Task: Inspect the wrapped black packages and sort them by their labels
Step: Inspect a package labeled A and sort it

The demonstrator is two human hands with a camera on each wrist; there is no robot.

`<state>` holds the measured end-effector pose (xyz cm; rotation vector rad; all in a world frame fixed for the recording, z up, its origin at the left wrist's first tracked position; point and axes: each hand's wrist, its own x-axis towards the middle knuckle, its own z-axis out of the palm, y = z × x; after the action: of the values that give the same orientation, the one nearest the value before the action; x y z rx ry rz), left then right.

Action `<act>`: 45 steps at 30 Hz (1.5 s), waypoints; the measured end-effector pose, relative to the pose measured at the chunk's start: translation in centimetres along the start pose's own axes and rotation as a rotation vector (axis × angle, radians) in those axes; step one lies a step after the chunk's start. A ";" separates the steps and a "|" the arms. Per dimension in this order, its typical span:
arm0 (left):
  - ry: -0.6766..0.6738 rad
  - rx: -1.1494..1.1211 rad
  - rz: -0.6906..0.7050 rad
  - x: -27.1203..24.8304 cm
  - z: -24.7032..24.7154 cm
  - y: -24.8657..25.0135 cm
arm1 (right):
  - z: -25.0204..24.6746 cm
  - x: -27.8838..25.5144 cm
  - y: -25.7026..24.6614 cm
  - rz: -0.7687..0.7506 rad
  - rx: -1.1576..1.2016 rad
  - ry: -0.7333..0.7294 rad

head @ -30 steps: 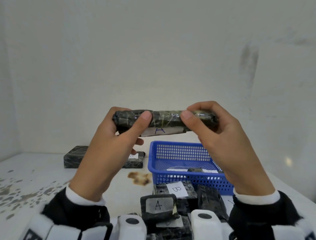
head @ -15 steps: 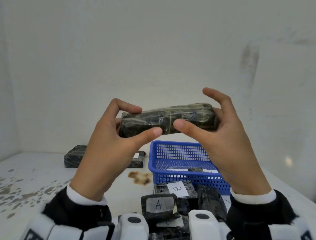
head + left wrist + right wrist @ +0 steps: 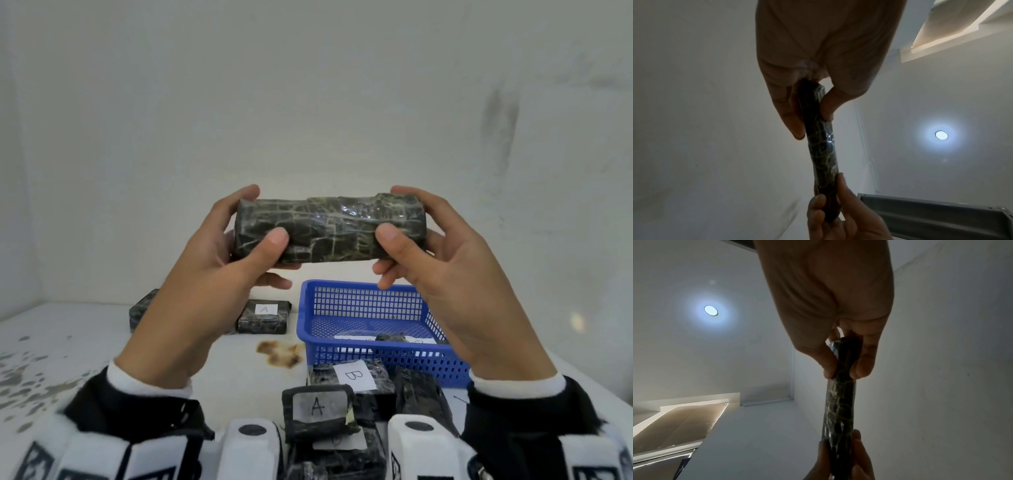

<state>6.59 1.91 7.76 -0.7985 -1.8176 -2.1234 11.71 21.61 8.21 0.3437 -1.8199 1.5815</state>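
Observation:
I hold a long black wrapped package (image 3: pixel 330 231) level in the air above the table, its broad unlabelled face toward me. My left hand (image 3: pixel 246 236) pinches its left end, thumb in front and fingers behind. My right hand (image 3: pixel 407 236) pinches its right end the same way. The wrist views show the package (image 3: pixel 821 142) (image 3: pixel 839 404) edge-on between thumb and fingers. A pile of black packages lies near me, one labelled A (image 3: pixel 318 407) and one labelled B (image 3: pixel 352 375). Farther off lies another package labelled A (image 3: pixel 263 317).
A blue mesh basket (image 3: pixel 363 301) stands on the white table (image 3: pixel 68 349) at centre right, with something dark inside. A further black package (image 3: pixel 142 310) lies partly behind my left wrist. A brown stain (image 3: pixel 281 353) marks the table. A white wall stands close behind.
The package has been rotated: its A label showed underneath one second ago and is now out of sight, and the broad face has turned toward me. My fingers shifted their hold on both ends.

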 end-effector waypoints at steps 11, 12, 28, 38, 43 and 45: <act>-0.029 -0.005 -0.015 0.2 -0.8 -0.4 | 0.1 -0.1 0.0 -0.020 0.001 -0.056; -0.019 -0.012 -0.016 0.3 -0.7 -0.4 | 0.1 -0.2 0.0 -0.023 0.013 -0.051; -0.018 0.074 0.038 -0.6 0.5 -0.1 | 0.6 -0.4 0.2 -0.080 -0.143 0.022; 0.043 0.163 0.096 -0.7 0.8 -0.1 | 0.9 -0.9 -0.2 -0.112 -0.198 -0.024; 0.040 0.179 0.105 -0.7 1.0 -0.3 | 1.1 -0.8 -0.2 -0.127 -0.190 0.014; 0.037 0.176 0.114 -0.7 1.0 -0.3 | 1.1 -0.7 -0.1 -0.127 -0.175 0.030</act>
<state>7.23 2.82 7.21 -0.7933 -1.8610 -1.8669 11.92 20.34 7.76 0.3448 -1.8598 1.3244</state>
